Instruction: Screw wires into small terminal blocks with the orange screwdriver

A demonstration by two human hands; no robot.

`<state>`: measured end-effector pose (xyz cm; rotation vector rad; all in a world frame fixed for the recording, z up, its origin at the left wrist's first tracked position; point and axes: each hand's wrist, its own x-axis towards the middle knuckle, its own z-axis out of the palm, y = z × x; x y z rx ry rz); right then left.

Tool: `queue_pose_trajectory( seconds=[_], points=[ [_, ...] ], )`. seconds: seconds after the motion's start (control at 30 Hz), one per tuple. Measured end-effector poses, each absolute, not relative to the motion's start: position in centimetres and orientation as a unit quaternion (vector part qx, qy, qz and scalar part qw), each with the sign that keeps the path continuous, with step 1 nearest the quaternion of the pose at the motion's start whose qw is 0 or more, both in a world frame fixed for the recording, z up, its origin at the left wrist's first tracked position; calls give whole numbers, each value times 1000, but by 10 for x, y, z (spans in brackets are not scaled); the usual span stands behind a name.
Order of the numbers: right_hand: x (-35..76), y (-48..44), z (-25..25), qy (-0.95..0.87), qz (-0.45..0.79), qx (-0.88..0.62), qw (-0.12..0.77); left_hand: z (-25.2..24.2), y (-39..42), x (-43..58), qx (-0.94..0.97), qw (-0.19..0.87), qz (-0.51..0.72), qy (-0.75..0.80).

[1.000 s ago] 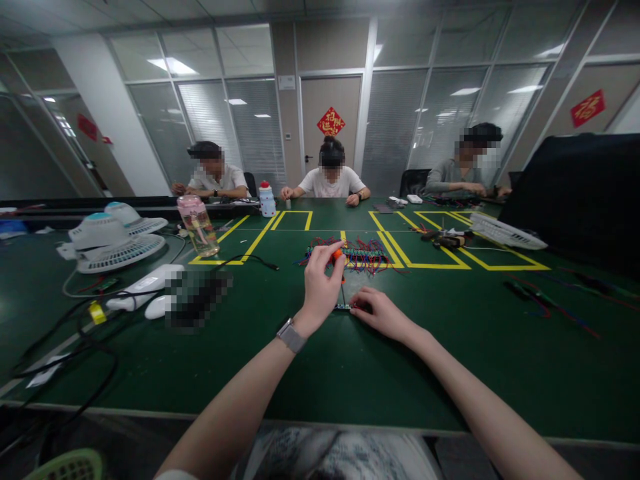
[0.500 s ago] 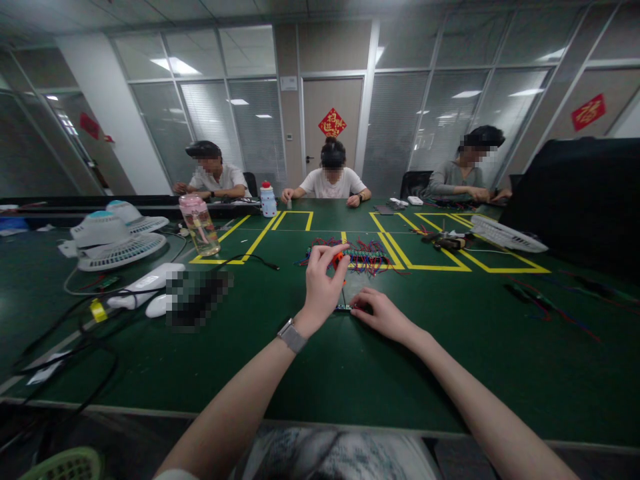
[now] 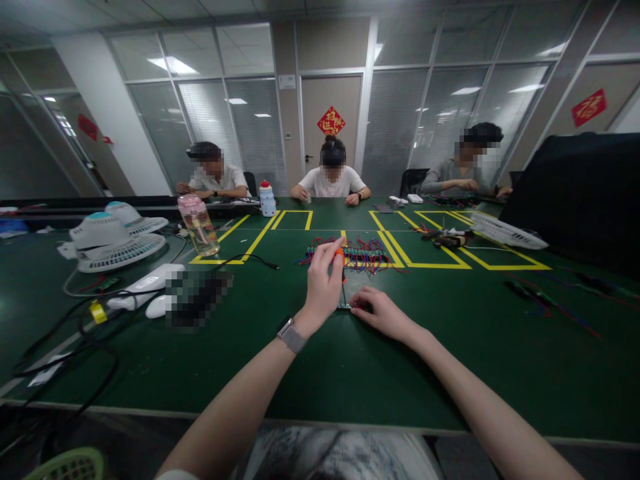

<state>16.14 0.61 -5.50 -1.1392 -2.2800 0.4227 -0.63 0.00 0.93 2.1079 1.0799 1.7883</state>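
My left hand [image 3: 323, 283] is closed around the orange-and-black handle of a screwdriver [image 3: 343, 279], held upright. Its thin shaft points down to a small circuit board [image 3: 344, 307] lying on the green table. My right hand [image 3: 377, 312] pinches the right end of that board against the table; the fingertips partly hide it. Just beyond my hands lies a row of circuit boards [image 3: 367, 255] with red and blue wires, partly covered by my left fingers.
White fans [image 3: 117, 243], a pink-capped bottle [image 3: 199, 225], a power strip [image 3: 145, 283] and cables stand on the left. Hand tools [image 3: 447, 240] and a white keyboard [image 3: 507, 233] lie right, by a black screen [image 3: 575, 200]. Several co-workers sit across the table.
The fingers of my left hand have turned and drawn closer together around the screwdriver handle. My right hand and the board have stayed in place.
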Motion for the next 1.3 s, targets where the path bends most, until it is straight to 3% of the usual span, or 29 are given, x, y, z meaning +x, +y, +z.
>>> queue_pose_trajectory(
  seconds=[1.3],
  points=[
    [162, 6, -56, -851, 144, -425, 271, 11, -2, -5, 724, 83, 593, 342]
  ],
)
